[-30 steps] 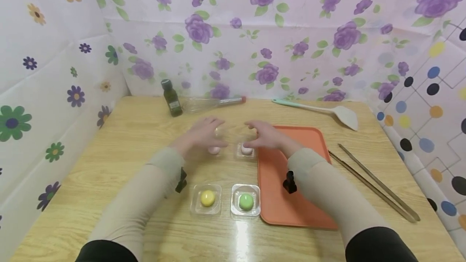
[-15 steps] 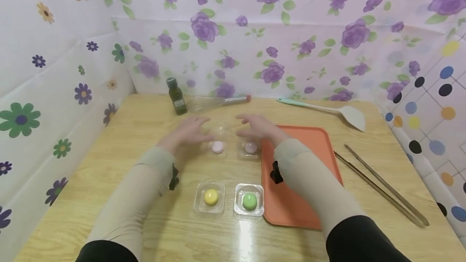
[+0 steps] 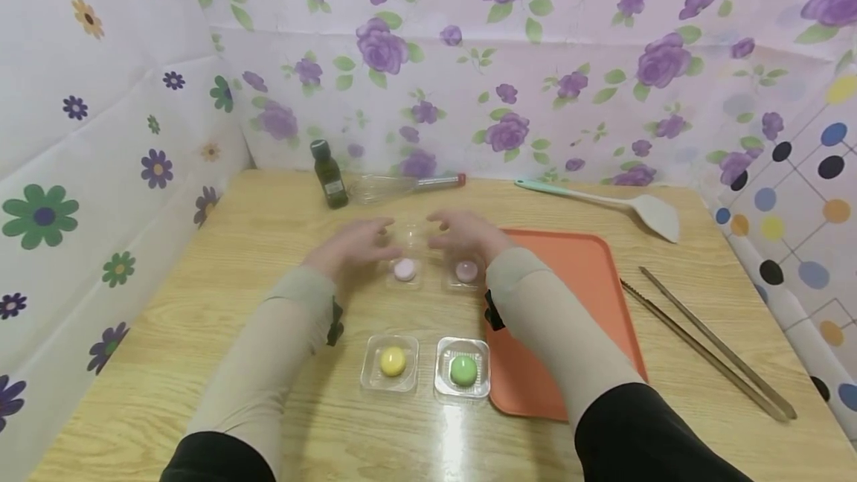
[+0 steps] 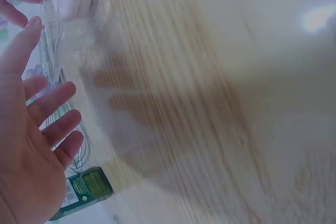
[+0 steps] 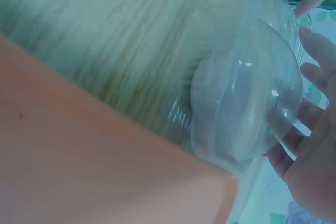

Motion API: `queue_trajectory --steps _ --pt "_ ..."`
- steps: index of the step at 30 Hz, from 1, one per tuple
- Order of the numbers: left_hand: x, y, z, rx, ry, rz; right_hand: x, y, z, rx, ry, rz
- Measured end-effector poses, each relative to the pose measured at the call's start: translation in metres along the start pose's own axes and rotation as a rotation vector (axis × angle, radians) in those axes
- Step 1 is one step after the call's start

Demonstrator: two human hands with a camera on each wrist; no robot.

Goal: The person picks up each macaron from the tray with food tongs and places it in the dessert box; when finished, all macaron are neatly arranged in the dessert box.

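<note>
Two pale pink macarons sit in clear plastic boxes, the left pink macaron and the right pink macaron. My left hand hovers beside the left box, its fingers loosely bent and holding nothing; the left wrist view shows its bare palm. Over the far side of the right box is my right hand, fingers relaxed. In the right wrist view its fingers show through a clear domed lid; whether they touch it I cannot tell. Nearer me, a yellow macaron and a green macaron lie in similar boxes.
An orange tray lies under my right forearm. Long metal tongs are to its right. Along the back lie a dark green bottle, a whisk and a white spatula. Patterned cloth stands behind and at both sides.
Both hands first shift left relative to the boxes, uncovering the left pink macaron; the left then comes back slightly right. The view turns a little left. Boxes stay in place.
</note>
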State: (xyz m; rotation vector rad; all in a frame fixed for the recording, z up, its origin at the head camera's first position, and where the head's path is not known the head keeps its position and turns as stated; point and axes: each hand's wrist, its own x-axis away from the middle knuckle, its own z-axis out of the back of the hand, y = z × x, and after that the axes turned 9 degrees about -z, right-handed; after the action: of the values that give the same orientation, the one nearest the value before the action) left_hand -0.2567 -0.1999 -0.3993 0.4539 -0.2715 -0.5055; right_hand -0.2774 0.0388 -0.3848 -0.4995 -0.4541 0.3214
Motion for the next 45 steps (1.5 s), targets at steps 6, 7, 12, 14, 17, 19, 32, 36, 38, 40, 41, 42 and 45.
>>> queue_trajectory --steps 6,7,12,14,17,19,32,36,38,40,41,42,45 --pt "-0.002 0.004 -0.003 0.02 0.016 -0.013 0.0 -0.007 -0.004 0.074 -0.006 -0.018" --pt "-0.002 0.004 -0.003 0.025 0.02 -0.014 0.0 -0.008 -0.004 0.089 0.001 -0.013" --pt "-0.002 0.006 -0.002 0.024 0.035 -0.019 -0.001 -0.008 -0.006 0.068 0.015 -0.029" --pt "-0.001 0.007 -0.001 0.032 0.039 -0.024 -0.001 -0.008 -0.006 0.05 0.015 -0.028" --pt "0.0 0.009 0.002 0.084 0.057 0.002 -0.001 -0.007 -0.007 0.005 0.023 -0.021" --pt "0.001 0.011 0.004 0.118 0.087 0.017 -0.001 -0.007 -0.006 -0.029 0.042 -0.015" --pt "-0.005 0.012 0.009 0.032 0.198 -0.094 -0.003 0.002 0.001 -0.158 0.151 0.051" --pt "-0.005 0.016 0.007 -0.002 0.203 -0.133 0.001 0.003 0.001 -0.173 0.149 0.035" --pt "-0.003 0.018 0.007 -0.008 0.207 -0.142 0.003 0.004 0.002 -0.18 0.151 0.038" --pt "-0.002 0.021 0.007 -0.016 0.215 -0.15 0.004 0.004 0.002 -0.186 0.154 0.054" --pt "-0.002 0.022 0.007 -0.013 0.219 -0.156 0.004 0.004 0.002 -0.187 0.158 0.068" --pt "-0.001 0.023 0.007 -0.013 0.225 -0.157 0.005 0.004 0.003 -0.189 0.159 0.082" --pt "0.0 0.026 0.007 -0.017 0.242 -0.18 0.004 0.004 0.005 -0.208 0.164 0.167"
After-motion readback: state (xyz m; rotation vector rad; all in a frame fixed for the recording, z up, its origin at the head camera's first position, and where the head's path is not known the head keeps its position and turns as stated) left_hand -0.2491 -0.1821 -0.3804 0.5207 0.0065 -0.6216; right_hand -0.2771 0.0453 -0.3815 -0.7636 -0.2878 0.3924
